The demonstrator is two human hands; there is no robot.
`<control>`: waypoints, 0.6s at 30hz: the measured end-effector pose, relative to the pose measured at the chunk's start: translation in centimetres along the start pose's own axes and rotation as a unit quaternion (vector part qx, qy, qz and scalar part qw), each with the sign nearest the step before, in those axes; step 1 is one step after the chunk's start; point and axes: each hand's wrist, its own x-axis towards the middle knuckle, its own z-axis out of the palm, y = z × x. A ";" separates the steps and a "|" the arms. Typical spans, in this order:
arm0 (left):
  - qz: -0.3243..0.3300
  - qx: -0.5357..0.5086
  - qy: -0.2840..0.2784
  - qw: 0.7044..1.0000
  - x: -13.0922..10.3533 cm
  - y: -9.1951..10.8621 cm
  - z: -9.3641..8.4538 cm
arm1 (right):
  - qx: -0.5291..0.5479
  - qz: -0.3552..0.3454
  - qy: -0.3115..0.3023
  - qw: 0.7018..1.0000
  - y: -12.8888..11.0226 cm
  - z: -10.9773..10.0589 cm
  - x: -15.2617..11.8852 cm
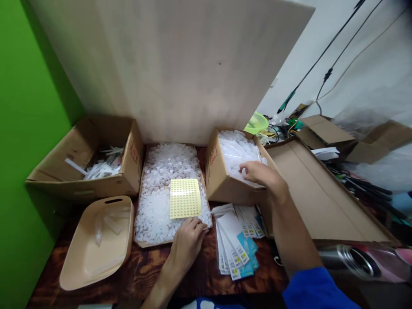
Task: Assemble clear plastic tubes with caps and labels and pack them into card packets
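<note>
My left hand (189, 238) rests at the near edge of a shallow tray (140, 244) filled with small whitish plastic pieces (154, 204). Its fingers are pinched together, and a small pale bit shows at the tips, too small to name. On the pieces lies a yellow sheet of small printed stickers (185, 198), just beyond that hand. My right hand (255, 171) reaches over the near side of a cardboard box (222, 182) of clear plastic pieces (240, 148). Its fingers are curled in against them; whatever they grip is hidden.
A beige plastic basket (77, 257) with a few translucent pieces stands at the left. Behind it is an open carton (80, 189) of white strips. Printed cards (233, 249) lie fanned between my arms. A large cardboard lid (325, 197) and a metal flask (350, 262) are at the right.
</note>
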 end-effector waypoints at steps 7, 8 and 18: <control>-0.017 0.031 -0.031 0.999 0.8 0.4 1.9 | 0.022 -0.003 0.027 0.999 0.6 1.2 -0.8; -0.024 0.049 -0.032 0.998 1.0 0.4 2.1 | 0.031 -0.003 0.036 0.999 0.7 1.3 -0.9; -0.091 -0.008 -0.019 0.996 1.0 0.5 3.0 | 0.249 -0.005 0.391 0.886 0.7 1.1 -3.6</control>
